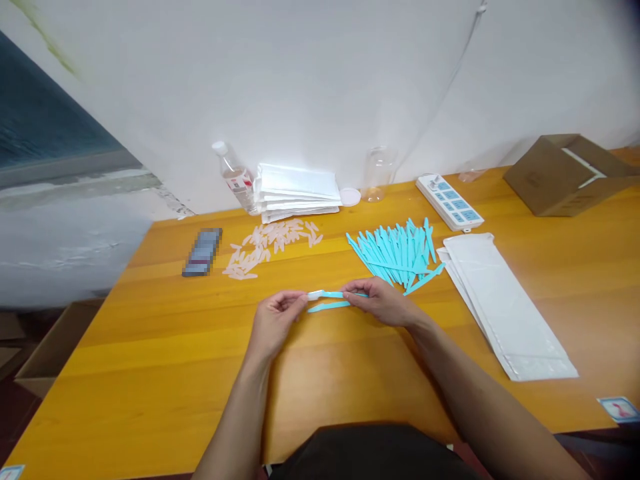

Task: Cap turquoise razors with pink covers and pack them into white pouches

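Between both hands, above the near middle of the table, a turquoise eyebrow razor [333, 294] is held level. My left hand [277, 319] pinches the whitish cap [315, 295] at its left end. The fingers of my right hand [379, 300] are closed round the razor's other end. Just below lies a second turquoise razor [327, 307]; its right end is hidden by my right hand, and I cannot tell whether the fingers touch it. Beyond my right hand is a pile of turquoise razors [395, 250]. Farther left, many pale translucent caps [273, 239] are scattered.
A phone [203, 252] lies left. Along the wall stand a bottle [235, 177], stacked white packets [297, 190], a clear jar [379, 175] beside its lid [350, 197], a power strip [450, 202] and a cardboard box [553, 177]. White sleeves [505, 303] lie right on the wooden table [165, 360].
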